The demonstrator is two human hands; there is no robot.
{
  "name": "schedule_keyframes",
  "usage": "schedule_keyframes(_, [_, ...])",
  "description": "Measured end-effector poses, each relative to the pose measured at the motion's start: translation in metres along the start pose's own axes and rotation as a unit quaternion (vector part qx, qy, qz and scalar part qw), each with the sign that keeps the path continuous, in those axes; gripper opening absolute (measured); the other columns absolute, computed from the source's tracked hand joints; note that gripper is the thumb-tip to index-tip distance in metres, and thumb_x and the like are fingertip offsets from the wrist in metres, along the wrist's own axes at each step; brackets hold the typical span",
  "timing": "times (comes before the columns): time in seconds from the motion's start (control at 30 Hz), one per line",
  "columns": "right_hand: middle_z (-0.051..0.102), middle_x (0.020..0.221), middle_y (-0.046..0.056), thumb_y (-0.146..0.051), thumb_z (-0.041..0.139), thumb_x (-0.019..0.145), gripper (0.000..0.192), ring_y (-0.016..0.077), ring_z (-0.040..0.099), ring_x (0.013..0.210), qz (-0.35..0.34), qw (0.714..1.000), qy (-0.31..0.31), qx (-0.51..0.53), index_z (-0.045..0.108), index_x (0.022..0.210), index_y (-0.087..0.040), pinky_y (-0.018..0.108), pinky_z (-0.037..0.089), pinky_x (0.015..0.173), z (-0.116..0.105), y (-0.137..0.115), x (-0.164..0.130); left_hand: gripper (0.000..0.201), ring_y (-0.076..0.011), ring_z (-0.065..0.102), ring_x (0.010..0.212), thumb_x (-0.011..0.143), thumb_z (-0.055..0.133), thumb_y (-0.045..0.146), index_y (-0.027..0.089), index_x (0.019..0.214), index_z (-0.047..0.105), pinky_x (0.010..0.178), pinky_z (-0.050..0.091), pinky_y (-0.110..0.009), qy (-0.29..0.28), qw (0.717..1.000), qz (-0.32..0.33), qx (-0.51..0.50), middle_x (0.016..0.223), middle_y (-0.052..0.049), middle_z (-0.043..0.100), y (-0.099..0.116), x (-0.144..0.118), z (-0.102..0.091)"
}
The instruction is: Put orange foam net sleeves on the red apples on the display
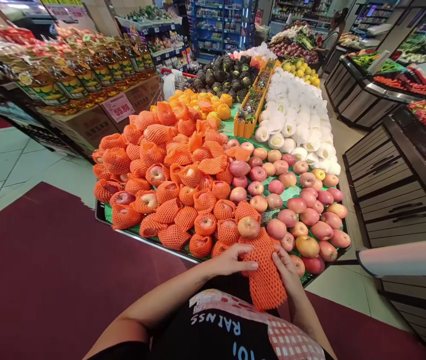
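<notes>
An orange foam net sleeve (267, 280) hangs in front of my body, at the near edge of the fruit display. My left hand (231, 260) grips its left side, thumb and fingers closed on the edge. On its right side my right hand (288, 267) holds the netting between thumb and fingers. Just beyond the hands sits an apple (249, 227) with an orange net behind it. Whether anything is inside the held sleeve I cannot tell. Bare apples (288, 217) lie to the right, and net-wrapped apples (167, 192) are heaped to the left.
Farther back are white-wrapped fruits (295, 115), a yellow planter box (245, 127) and dark-netted fruits (224, 75). Oil bottles (70, 80) stand at left behind a price sign (118, 107). A wooden-fronted counter (393, 175) borders the right aisle, and a person (331, 40) is at the back.
</notes>
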State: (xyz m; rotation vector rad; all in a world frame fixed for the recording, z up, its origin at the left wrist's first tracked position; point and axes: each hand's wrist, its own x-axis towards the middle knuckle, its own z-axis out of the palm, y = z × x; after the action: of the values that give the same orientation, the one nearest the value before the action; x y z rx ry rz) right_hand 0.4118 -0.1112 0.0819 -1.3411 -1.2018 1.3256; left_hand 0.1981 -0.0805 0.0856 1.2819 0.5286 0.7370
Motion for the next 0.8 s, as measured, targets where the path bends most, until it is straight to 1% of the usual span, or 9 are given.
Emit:
schedule_keyframes(0.07, [0.075,0.091,0.004,-0.073,0.07,0.078,0.049,0.0258,0.069,0.085,0.002,1.0,-0.013,0.007,0.07,0.097,-0.027,0.039,0.059,0.077,0.004,0.002,0.005,0.055,-0.0191,0.06,0.085,0.074,0.077,0.067,0.016,0.091,0.068,0.085,0.049,-0.033,0.063,0.992,-0.027,-0.106,0.087,-0.003,0.065,-0.007,0.0,-0.008])
schedule_keyframes(0.13, [0.076,0.093,0.005,-0.071,0.075,0.075,0.051,0.0267,0.071,0.087,0.024,0.999,-0.045,0.015,0.071,0.1,-0.027,0.041,0.059,0.079,0.007,0.004,0.009,0.055,-0.0163,0.056,0.081,0.072,0.078,0.068,0.016,0.087,0.066,0.08,0.046,-0.03,0.138,0.98,-0.024,-0.141,0.082,-0.001,0.06,-0.012,0.004,-0.02])
schedule_keyframes(0.2, [0.077,0.095,0.005,-0.066,0.08,0.073,0.049,0.0275,0.072,0.088,0.043,0.997,-0.057,0.014,0.071,0.099,-0.026,0.044,0.059,0.081,0.011,0.006,0.017,0.054,-0.0132,0.05,0.074,0.073,0.076,0.069,0.017,0.079,0.061,0.073,0.043,-0.027,0.198,0.976,-0.01,-0.094,0.076,0.002,0.053,-0.016,0.011,-0.034])
schedule_keyframes(0.27, [0.077,0.094,0.006,-0.065,0.078,0.075,0.045,0.0277,0.072,0.088,0.023,1.0,-0.012,-0.006,0.07,0.094,-0.024,0.045,0.059,0.082,0.016,0.007,0.03,0.054,-0.0117,0.044,0.069,0.077,0.071,0.07,0.018,0.075,0.055,0.067,0.038,-0.025,0.226,0.974,0.006,-0.023,0.072,0.004,0.047,-0.019,0.02,-0.047])
schedule_keyframes(0.33, [0.076,0.093,0.006,-0.067,0.073,0.078,0.045,0.0274,0.07,0.09,-0.018,0.998,0.056,-0.038,0.068,0.092,-0.024,0.044,0.057,0.083,0.019,0.006,0.049,0.051,-0.0119,0.043,0.067,0.084,0.064,0.067,0.019,0.075,0.052,0.064,0.036,-0.025,0.246,0.968,0.011,0.054,0.07,0.005,0.045,-0.021,0.029,-0.058])
schedule_keyframes(0.4, [0.073,0.091,0.005,-0.069,0.07,0.077,0.047,0.0267,0.066,0.092,-0.051,0.991,0.106,-0.069,0.065,0.091,-0.024,0.043,0.054,0.086,0.021,0.003,0.07,0.043,-0.0134,0.046,0.067,0.092,0.056,0.059,0.02,0.077,0.051,0.065,0.038,-0.025,0.268,0.95,-0.016,0.16,0.07,0.004,0.047,-0.022,0.038,-0.065])
schedule_keyframes(0.5, [0.069,0.085,0.003,-0.067,0.07,0.074,0.044,0.0254,0.062,0.087,-0.079,0.979,0.139,-0.123,0.063,0.084,-0.024,0.041,0.049,0.086,0.023,-0.001,0.096,0.032,-0.0182,0.055,0.073,0.098,0.051,0.042,0.02,0.074,0.05,0.072,0.043,-0.03,0.291,0.911,-0.074,0.282,0.07,0.0,0.054,-0.021,0.049,-0.07])
schedule_keyframes(0.67, [0.065,0.073,0.002,-0.056,0.063,0.08,0.032,0.0228,0.056,0.075,-0.086,0.965,0.14,-0.204,0.061,0.073,-0.025,0.041,0.045,0.081,0.031,0.0,0.109,0.026,-0.0279,0.066,0.085,0.098,0.049,0.026,0.02,0.072,0.052,0.082,0.047,-0.04,0.275,0.895,-0.119,0.33,0.078,-0.011,0.066,-0.017,0.061,-0.07])
schedule_keyframes(0.8, [0.067,0.076,0.001,-0.05,0.058,0.089,0.028,0.0216,0.057,0.075,-0.1,0.96,0.133,-0.225,0.062,0.077,-0.024,0.039,0.047,0.081,0.038,0.0,0.106,0.021,-0.0276,0.066,0.084,0.099,0.046,0.024,0.02,0.079,0.053,0.084,0.048,-0.042,0.262,0.901,-0.113,0.328,0.081,-0.011,0.066,-0.013,0.063,-0.068])
